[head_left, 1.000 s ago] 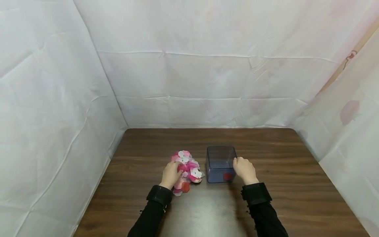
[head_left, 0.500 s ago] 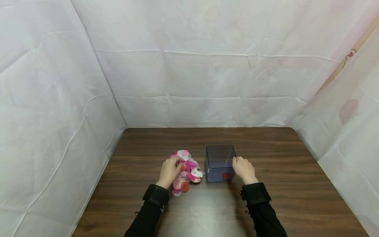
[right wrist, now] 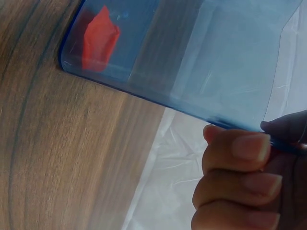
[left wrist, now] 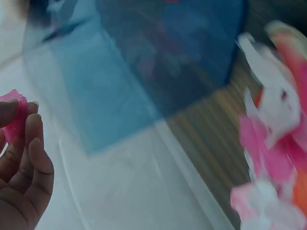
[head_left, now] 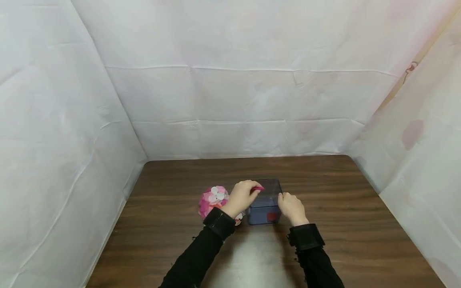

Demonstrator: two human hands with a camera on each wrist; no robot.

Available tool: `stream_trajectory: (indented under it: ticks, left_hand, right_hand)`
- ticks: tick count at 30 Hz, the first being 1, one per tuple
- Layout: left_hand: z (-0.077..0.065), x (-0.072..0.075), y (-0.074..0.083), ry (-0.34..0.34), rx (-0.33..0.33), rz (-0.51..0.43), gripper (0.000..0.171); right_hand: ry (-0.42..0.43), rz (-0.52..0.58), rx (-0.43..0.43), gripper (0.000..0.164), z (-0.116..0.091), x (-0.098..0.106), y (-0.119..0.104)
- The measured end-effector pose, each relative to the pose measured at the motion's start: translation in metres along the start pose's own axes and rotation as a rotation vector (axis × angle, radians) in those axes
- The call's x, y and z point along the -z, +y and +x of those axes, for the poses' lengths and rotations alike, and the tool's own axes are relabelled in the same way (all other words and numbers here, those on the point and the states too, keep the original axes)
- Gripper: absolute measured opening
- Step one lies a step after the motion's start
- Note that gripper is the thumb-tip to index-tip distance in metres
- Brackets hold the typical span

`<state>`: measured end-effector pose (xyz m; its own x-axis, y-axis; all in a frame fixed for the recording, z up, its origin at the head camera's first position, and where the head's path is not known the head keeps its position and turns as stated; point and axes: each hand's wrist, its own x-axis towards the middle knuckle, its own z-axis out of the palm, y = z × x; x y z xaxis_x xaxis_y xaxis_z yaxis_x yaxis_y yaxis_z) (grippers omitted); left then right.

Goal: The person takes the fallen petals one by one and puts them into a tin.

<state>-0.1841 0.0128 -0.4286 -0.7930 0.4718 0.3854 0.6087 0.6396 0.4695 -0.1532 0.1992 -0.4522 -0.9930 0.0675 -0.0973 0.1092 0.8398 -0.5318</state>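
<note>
A see-through blue plastic box stands on the table, its right rim gripped between the thumb and curled fingers of my right hand. Inside, near the bottom, lies a red petal. My left hand is at the box's left side and pinches a bright pink petal between thumb and fingers, over the opening in the head view. Left of the box lies a pile of artificial petals in pink, white and orange, partly hidden behind my left hand and wrist.
The brown wooden table carries the box and the pile. White cloth walls rise along its back and both sides.
My left hand has lifted a pink petal from the pile and moved right to the box. The right hand still holds the rim. The head view has shifted slightly.
</note>
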Motion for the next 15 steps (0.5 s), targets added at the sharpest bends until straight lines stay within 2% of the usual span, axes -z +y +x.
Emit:
stream_trajectory:
  ticks: [4, 8, 12, 15]
  left_hand:
    - [0.007, -0.016, 0.006, -0.062, 0.018, 0.011, 0.013]
    - [0.005, -0.028, 0.008, -0.109, 0.033, 0.040, 0.014]
    - [0.003, -0.031, 0.009, -0.150, 0.010, 0.126, 0.020]
    - [0.005, -0.029, 0.009, -0.148, -0.008, 0.168, 0.027]
  right_hand:
    - [0.024, -0.023, -0.009, 0.038, 0.002, -0.003, -0.001]
    - [0.024, -0.040, -0.008, 0.038, 0.004, -0.008, -0.002]
    - [0.027, -0.040, 0.003, 0.037, 0.004, -0.009, -0.005]
    - [0.024, -0.028, 0.013, 0.037, 0.005, -0.008, -0.007]
